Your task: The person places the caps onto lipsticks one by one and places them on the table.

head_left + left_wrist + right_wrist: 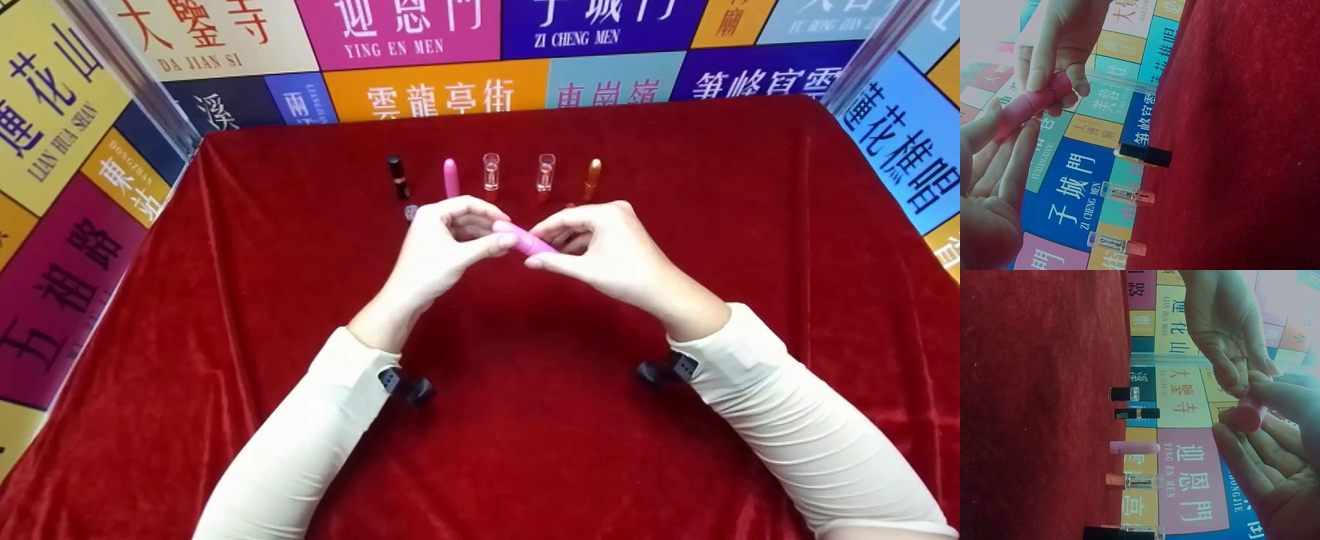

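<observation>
A pink lipstick tube (531, 241) is held in the air above the red cloth, slanting between both hands. My left hand (439, 244) pinches its upper left end between thumb and fingers. At the lower right end, the thumb and fingers of my right hand (611, 240) grip the tube. A seam runs round the tube (1030, 104) in the left wrist view, between the two grips. Its round flat end (1249, 419) faces the right wrist camera.
Behind the hands stands a row: a black lipstick (397, 178), another pink tube (451, 178), two clear-capped lipsticks (491, 172) and a gold tube (592, 178). A short black lipstick with a clear top (1123, 394) is partly hidden in the head view. Red cloth (517, 435) covers the table.
</observation>
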Demonstrator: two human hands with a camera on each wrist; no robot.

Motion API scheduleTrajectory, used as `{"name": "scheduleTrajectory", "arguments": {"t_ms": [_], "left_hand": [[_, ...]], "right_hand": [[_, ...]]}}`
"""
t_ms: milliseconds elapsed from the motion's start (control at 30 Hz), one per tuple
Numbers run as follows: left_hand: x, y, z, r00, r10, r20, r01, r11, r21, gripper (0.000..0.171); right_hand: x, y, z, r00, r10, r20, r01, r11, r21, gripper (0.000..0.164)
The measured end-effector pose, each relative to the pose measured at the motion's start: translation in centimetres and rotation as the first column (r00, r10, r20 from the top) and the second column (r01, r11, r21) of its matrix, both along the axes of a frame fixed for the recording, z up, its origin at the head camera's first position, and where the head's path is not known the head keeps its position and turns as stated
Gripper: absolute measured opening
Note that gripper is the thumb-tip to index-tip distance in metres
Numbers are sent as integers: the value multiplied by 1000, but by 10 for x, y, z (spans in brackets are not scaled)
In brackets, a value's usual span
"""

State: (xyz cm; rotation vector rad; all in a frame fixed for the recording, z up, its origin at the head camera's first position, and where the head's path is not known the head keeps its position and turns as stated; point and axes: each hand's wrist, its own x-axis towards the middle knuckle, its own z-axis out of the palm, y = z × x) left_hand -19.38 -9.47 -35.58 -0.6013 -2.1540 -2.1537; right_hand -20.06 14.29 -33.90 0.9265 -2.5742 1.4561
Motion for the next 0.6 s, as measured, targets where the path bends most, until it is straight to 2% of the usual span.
{"name": "scheduleTrajectory", "arguments": {"t_ms": [233, 600], "left_hand": [[0, 0, 0, 1000, -8, 0, 8, 1000, -6, 24], [0, 0, -1, 1000, -1, -1, 1, 1000, -22, 18]], "right_hand": [[-1, 1, -1, 1000, -15, -12, 15, 1000, 3, 24], [-1, 0, -1, 1000, -21, -7, 21, 1000, -13, 25]]}}
